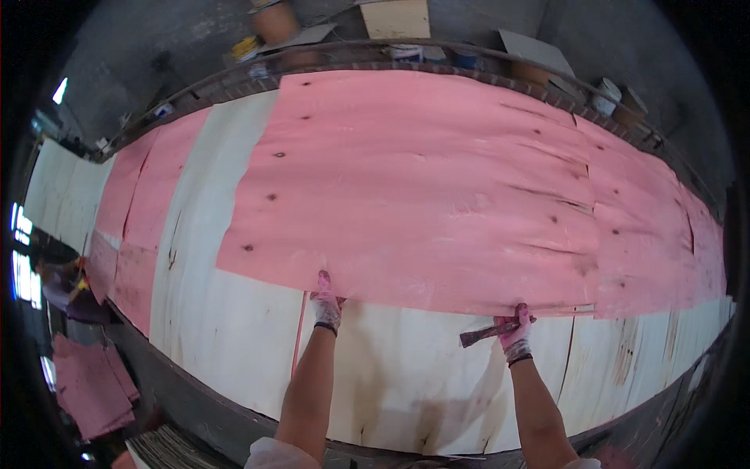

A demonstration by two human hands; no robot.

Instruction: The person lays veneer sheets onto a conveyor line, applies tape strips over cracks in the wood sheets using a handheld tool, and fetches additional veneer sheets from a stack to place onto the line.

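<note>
Where the two bare forearms enter from the lower edge, they extend over a pale, unglued wood veneer layer [406, 375] that covers the near part of the long work table [195, 406]. The left hand [326, 301], in a stained glove, lies with its fingers stretched flat and unclenched on the near edge of the large pink veneer sheet [422, 187], pressing on it and grasping nothing. The right hand [516, 332], also gloved, is clenched around the handle of a small flat tool [484, 334], which points toward the left hand and lies just below the same pink edge. Both hands sit at the boundary between the pink sheet and the pale layer, well apart from each other.

Beyond the hands, the pink veneer sheet spans the middle of the table, marked with dark knots and several long splits toward its right side. Further pink strips [148, 187] lie at the left, separated from it by a pale strip [203, 195]. A stack of pink pieces [90, 387] lies below the table at lower left. Along the far table edge stand buckets [275, 22] and boards [397, 17] on the grey floor.
</note>
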